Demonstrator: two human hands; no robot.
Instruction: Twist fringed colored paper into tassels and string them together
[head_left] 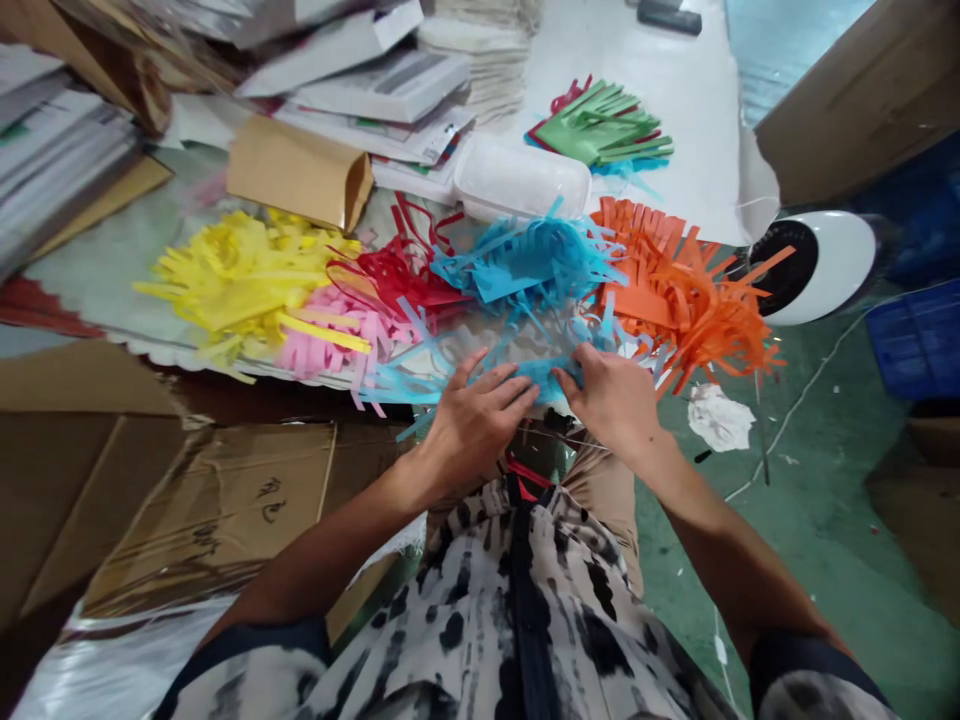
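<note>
At the table's front edge lies a light-blue fringed paper point(551, 380), its cut strips spreading to the left. My left hand point(480, 415) rests on its left part, fingers stretched out and slightly apart. The thumb and bent fingers of my right hand point(611, 395) pinch its right end. Just beyond my hands is a heap of blue fringed paper point(525, 262). Orange fringed paper point(667, 290) is piled to the right. Red strips point(401, 270), pink fringed paper point(326, 330) and yellow fringed paper point(251, 275) lie to the left.
A white plastic container point(523, 178) stands behind the heaps, beside a brown paper bag point(296, 172). Green fringed paper point(600, 125) lies farther back. Stacked packets point(382, 85) fill the back left. Below are cardboard boxes point(225, 500); a white round stool point(817, 265) stands right.
</note>
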